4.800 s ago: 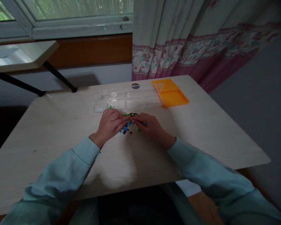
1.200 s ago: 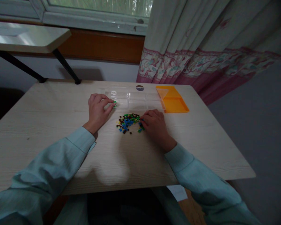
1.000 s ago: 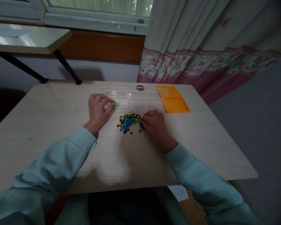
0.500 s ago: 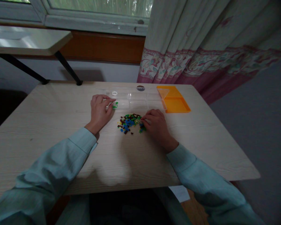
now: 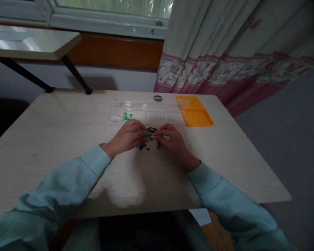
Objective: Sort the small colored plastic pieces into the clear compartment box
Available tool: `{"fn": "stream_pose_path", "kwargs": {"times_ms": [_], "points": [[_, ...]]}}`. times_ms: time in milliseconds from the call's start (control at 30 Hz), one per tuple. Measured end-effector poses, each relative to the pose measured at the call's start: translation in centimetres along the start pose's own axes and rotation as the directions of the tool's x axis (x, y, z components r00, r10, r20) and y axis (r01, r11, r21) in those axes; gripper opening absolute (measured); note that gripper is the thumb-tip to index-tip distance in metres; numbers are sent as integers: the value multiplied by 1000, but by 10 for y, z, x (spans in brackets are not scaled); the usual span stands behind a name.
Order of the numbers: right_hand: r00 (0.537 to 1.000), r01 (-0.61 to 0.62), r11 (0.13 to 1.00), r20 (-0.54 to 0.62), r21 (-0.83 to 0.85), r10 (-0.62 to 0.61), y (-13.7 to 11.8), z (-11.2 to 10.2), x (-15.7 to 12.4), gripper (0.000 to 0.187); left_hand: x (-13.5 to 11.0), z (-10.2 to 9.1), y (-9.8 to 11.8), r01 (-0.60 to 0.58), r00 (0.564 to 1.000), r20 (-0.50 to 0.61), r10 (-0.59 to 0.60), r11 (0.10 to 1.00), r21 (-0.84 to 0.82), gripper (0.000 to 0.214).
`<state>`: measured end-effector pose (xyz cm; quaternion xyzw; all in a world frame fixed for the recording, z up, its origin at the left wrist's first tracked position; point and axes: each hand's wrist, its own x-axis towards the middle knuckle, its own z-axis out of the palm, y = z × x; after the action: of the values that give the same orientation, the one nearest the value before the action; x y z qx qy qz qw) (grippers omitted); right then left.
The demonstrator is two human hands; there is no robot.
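A pile of small blue, green, brown and yellow building bricks (image 5: 142, 145) lies on the table, partly hidden by my hands. My left hand (image 5: 129, 136) reaches over the pile from the left, its fingertips closed at the middle of it. From the right, my right hand (image 5: 173, 141) meets it there with thumb and fingers pinched. What either pinch holds is too small to make out. Behind the pile stands a clear compartment box (image 5: 155, 113). Several green bricks (image 5: 128, 116) lie in one of its front compartments, near the left end.
An orange tray (image 5: 197, 116) stands at the box's right end. A dark round sticker (image 5: 158, 98) is near the table's back edge. At the back left, a raised shelf (image 5: 36, 43) rests on black legs. A curtain (image 5: 199, 62) hangs behind the table.
My left hand has moved from the box's green-brick compartment down and right to the pile, uncovering the box's left end. My right hand has stayed at the pile.
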<state>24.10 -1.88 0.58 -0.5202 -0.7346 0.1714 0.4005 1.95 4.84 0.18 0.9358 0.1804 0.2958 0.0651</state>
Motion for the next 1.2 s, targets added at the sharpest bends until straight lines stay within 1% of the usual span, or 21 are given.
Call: {"fn": "stream_pose_path", "kwargs": {"times_ms": [233, 300, 333, 367, 400, 433, 500, 567, 600, 667, 767, 833, 1033, 1200], "points": [[1000, 11, 1000, 0, 27, -11, -2, 1, -1, 12, -1, 2, -1, -33, 998, -58, 33, 999, 10, 18], [1000, -7, 1000, -19, 8, 7, 0, 0, 0, 13, -1, 1, -3, 4, 997, -83, -1, 999, 39, 18], [999, -13, 1000, -38, -10, 13, 2, 0, 0, 12, -1, 0, -4, 51, 992, -115, -44, 997, 56, 17], [999, -12, 999, -53, -34, 11, 4, 0, 0, 12, -2, -1, -7, 114, 981, -164, -101, 991, 67, 17], [998, -4, 998, -59, -63, 0, 6, 0, 0, 12, -3, -3, -9, 184, 960, -226, -164, 981, 69, 17], [999, 13, 995, -49, -96, -17, 7, 0, 0, 12, -3, -4, -12, 255, 929, -293, -227, 965, 60, 17], [998, 60, 984, 15, -168, -58, 8, -1, -1, 12, -5, -6, -19, 365, 857, -401, -323, 931, 30, 19], [991, 112, 966, 98, -234, -91, 8, 0, -2, 11, -6, -7, -23, 418, 811, -454, -370, 908, 8, 20], [986, 134, 955, 130, -264, -103, 7, 0, -3, 11, -6, -7, -25, 429, 801, -463, -379, 903, 3, 21], [979, 165, 934, 164, -316, -117, 5, 0, -4, 11, -6, -7, -25, 429, 803, -460, -380, 903, 4, 22], [977, 178, 916, 172, -360, -122, 5, 0, -5, 12, -4, -6, -23, 401, 829, -432, -356, 916, 14, 21], [977, 179, 912, 178, -369, -120, 5, -1, -5, 13, -4, -5, -22, 394, 837, -421, -350, 919, 18, 21], [975, 170, 899, 202, -403, -94, 3, -2, -5, 12, -4, -6, -21, 403, 830, -423, -364, 915, 3, 22], [974, 174, 887, 207, -427, -91, 3, -2, -5, 10, -4, -4, -22, 403, 835, -408, -368, 915, -2, 23]]}}
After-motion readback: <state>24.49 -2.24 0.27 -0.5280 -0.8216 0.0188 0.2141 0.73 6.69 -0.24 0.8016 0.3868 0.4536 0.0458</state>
